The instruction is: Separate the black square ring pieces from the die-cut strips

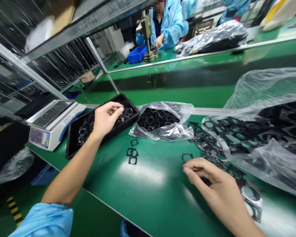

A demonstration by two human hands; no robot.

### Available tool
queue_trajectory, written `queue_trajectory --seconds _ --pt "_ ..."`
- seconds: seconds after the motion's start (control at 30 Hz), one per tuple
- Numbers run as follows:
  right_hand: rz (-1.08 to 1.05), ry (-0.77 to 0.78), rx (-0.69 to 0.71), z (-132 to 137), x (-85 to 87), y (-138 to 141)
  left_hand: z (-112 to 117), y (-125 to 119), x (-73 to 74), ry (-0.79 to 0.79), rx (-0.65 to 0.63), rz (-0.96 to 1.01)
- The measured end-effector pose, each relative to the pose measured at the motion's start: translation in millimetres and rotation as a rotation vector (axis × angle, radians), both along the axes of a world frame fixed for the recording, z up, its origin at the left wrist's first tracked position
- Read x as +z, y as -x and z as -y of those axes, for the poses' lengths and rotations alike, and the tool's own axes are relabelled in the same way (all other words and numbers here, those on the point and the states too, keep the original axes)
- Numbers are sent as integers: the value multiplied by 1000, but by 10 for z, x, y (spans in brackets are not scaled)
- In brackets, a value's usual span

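Note:
My left hand (107,119) is over a black tray (103,140) of black flat parts. Its thumb and forefinger are pinched together; what they hold, if anything, I cannot make out. On the green table, my right hand (209,181) pinches at the near edge of a thin black square frame (187,154) with a large opening. Between the hands lie several similar loose frames (132,160). Behind them sits a clear plastic bag (162,134) with black frames inside. A loose heap of black frames (208,143) spreads beyond my right hand.
A white scale (49,131) stands left of the tray. At the right, a large clear bag (268,161) spills black frames. Across the divider, a person in a blue sleeve (174,24) works at a small press (146,31) beside a blue bin (137,54). A metal shelf (88,19) hangs overhead.

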State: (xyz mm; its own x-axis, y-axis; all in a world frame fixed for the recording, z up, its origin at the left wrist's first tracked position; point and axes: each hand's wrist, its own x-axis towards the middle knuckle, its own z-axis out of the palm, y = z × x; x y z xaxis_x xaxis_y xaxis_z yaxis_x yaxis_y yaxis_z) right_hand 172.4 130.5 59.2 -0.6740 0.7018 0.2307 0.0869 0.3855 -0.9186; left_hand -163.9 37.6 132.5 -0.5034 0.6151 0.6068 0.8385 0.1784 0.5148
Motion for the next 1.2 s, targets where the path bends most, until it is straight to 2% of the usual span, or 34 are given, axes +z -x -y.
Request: queue_trajectory --seconds 0.07,0.13,0.2,0.27,0.3,0.37,0.5,0.63,0.7,0.77,0.8,0.87,0.97,1.03,1.1,1.2 --pt "18 -35 -4 11 19 -8 35 213 34 136 45 -147" --pt "33 -81 -19 8 37 -20 134 192 -1 160 21 -281" --pt "48 -153 -40 -22 42 -40 299 2 -84 262 -144 -290" --pt "83 -270 -64 -75 33 -69 487 -229 -200 522 -375 -192" --pt "122 -342 -76 -106 26 -85 572 -323 -265 641 -446 -147" --pt "244 -483 -80 -162 10 -113 701 -436 -387 756 -494 -73" --pt "500 -648 6 -198 -15 -126 795 -440 -513 703 -446 36" --pt "587 -706 33 -163 -27 -89 765 -437 -455 700 -412 92" --pt "581 -722 41 -154 -27 -79 705 -489 -403 615 -384 45" --pt "548 -758 55 -159 -34 -77 603 -585 -357 447 -368 -26" --pt "523 -780 63 -165 -43 -77 536 -651 -339 367 -378 -46" --pt "449 -822 98 -179 -70 -71 379 -813 -319 247 -498 -54" --pt "365 -821 197 -172 -106 -42 136 -1100 -350 212 -674 -72" --pt "335 -829 258 -125 -109 -15 12 -1277 -417 290 -747 -101" --pt "328 -861 298 -34 -104 13 -65 -1405 -513 319 -766 -112" --pt "278 -930 355 193 -135 48 -117 -1480 -668 230 -741 -65"
